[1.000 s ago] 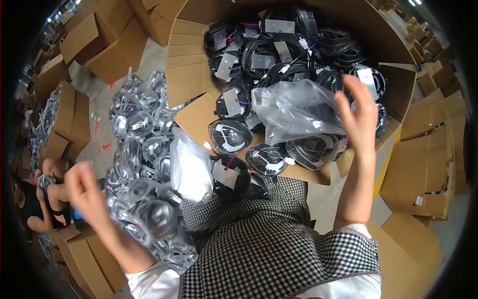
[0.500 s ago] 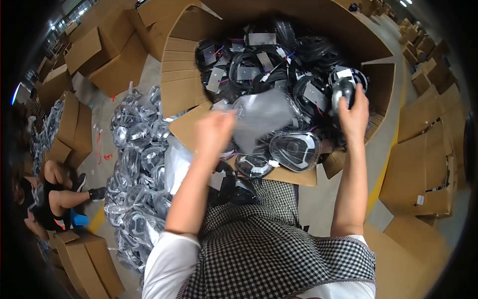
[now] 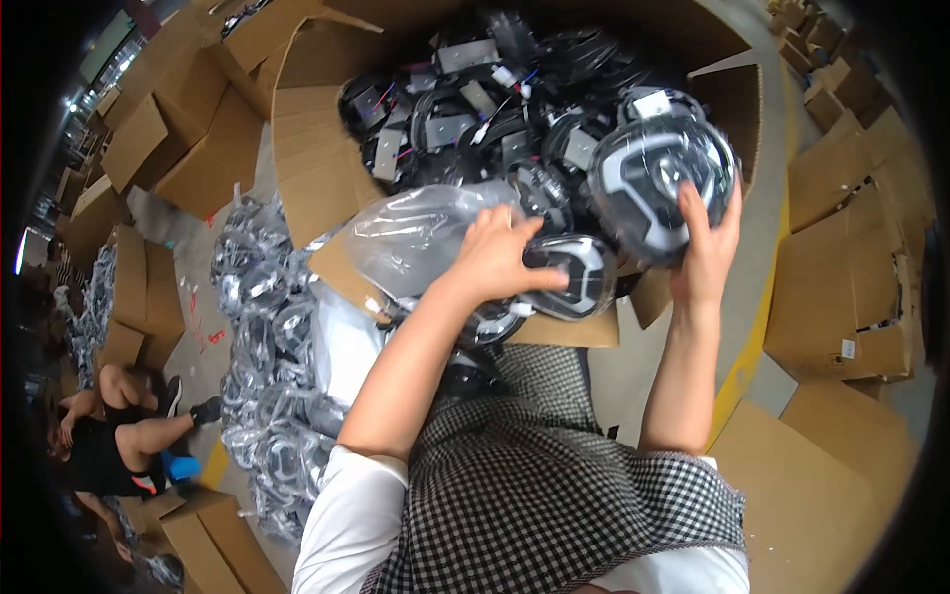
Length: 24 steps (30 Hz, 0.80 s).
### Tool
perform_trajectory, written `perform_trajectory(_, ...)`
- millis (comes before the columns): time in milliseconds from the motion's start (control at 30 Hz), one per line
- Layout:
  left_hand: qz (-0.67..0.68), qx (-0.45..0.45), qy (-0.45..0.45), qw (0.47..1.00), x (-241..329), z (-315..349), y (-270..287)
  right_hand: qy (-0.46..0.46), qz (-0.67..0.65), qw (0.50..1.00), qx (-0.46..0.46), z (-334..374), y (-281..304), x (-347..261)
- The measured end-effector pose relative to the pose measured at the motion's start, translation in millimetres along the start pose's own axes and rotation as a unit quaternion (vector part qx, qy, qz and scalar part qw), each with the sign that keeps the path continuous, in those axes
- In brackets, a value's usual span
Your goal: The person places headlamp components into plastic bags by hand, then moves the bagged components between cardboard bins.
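Note:
My right hand [image 3: 708, 243] grips an oval headlamp [image 3: 661, 183] with a clear cover and a black and grey inside, lifted over the right side of a big cardboard box. At the box's near edge, the fingers of my left hand [image 3: 500, 255] are bent at the edge of a clear plastic bag [image 3: 411, 243], which spreads out to the left. Its thumb is stretched to the right, over a second headlamp [image 3: 579, 277] on the near flap. More headlamps with metal plates, wires and white connectors [image 3: 450, 129] fill the box.
The cardboard box [image 3: 322, 148] has raised walls and a folded near flap. Left of it lies a heap of bagged headlamps [image 3: 267, 366]. Another person [image 3: 129, 436] sits at the far left. Cartons [image 3: 831, 267] stand on the right beyond a yellow floor line.
My right hand has raised the headlamp nearer and turned its clear front up. My left hand has moved right and down, and the bag now lies to its left.

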<state>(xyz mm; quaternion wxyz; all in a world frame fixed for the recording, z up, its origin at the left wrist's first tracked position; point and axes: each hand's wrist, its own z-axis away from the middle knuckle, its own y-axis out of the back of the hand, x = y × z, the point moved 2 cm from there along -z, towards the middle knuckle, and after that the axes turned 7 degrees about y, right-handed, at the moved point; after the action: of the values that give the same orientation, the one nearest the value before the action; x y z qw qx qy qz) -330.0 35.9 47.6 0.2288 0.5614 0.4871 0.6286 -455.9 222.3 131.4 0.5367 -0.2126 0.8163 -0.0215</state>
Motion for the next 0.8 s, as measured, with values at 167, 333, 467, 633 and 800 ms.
perform_trajectory(167, 0.059, -0.073, -0.049, 0.994, 13.4, 9.7, -3.0, -0.081, -0.154, 0.985, -0.015, 34.4, 38.9, -11.6)
perform_trajectory(333, -0.158, 0.064, -0.212, 0.962, 9.3, 79.0, 36.0, -0.088, -0.258, 0.956, -0.110, 60.5, 64.3, -21.8)
perform_trajectory(467, -0.173, 0.231, -0.288, 0.913, 14.2, 110.1, 66.4, -0.217, -0.316, 0.891, -0.242, 81.0, 36.4, -28.6)
perform_trajectory(633, -0.182, 0.100, -0.382, 0.901, -33.7, 185.0, 57.1, -0.232, -0.352, 0.759, -0.497, 92.1, -18.3, 0.0)
perform_trajectory(800, -0.168, 0.050, -0.380, 0.908, 19.7, 167.0, 108.5, -0.394, -0.310, 0.617, -0.606, 144.3, -6.2, 30.2)
